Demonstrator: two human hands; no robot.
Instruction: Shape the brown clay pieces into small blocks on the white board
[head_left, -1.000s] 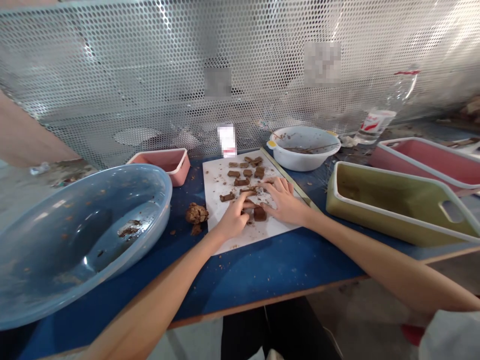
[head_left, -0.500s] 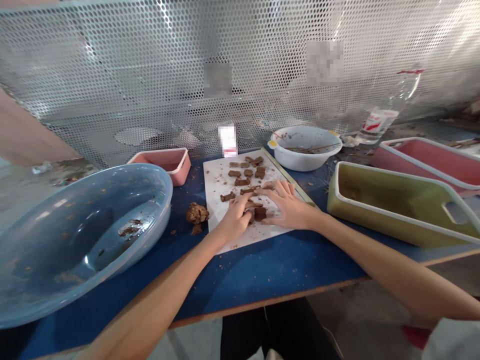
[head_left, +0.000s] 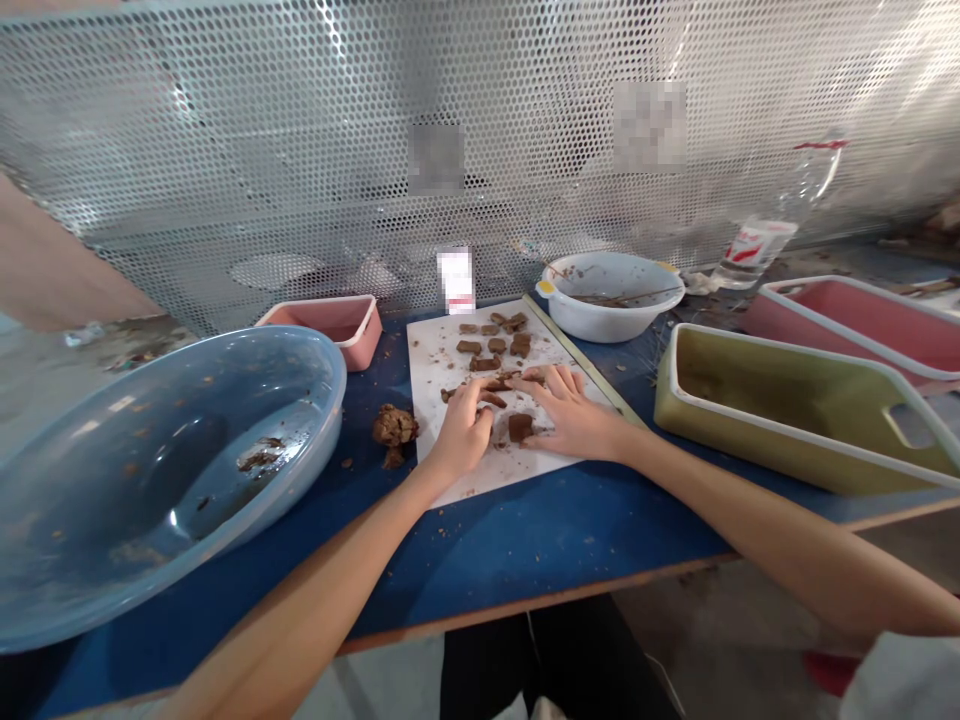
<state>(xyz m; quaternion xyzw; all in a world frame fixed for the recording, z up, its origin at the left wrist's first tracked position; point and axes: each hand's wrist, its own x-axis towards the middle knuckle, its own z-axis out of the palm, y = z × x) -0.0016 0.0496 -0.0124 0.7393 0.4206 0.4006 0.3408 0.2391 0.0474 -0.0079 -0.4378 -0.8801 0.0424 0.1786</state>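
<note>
- Left hand (head_left: 463, 435) curled, fingertips pinching a thin brown clay strip (head_left: 493, 400) on the white board (head_left: 442, 360); strip's long axis runs 9–3 o'clock.
- Right hand (head_left: 568, 412) flat, fingers spread, holding nothing; clay block (head_left: 519, 427) touches it at 9 o'clock, between both hands.
- Versus half a second ago: left hand has shifted toward 12 o'clock, block now uncovered.

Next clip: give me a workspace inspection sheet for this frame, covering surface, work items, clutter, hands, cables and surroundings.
Surface: blue table, strewn with brown crumbs.
Work items: white board carrying small brown pieces; one brown block lies between the hands.
Clutter: brown lump left of the board; blue basin, pink tub, white bowl, olive tray, pink tray, plastic bottle.
Hands: left hand curled over pieces, grip unclear; right hand flat on the board.
Cables: nothing seen.
Surroundings: perforated metal screen behind the table.
</note>
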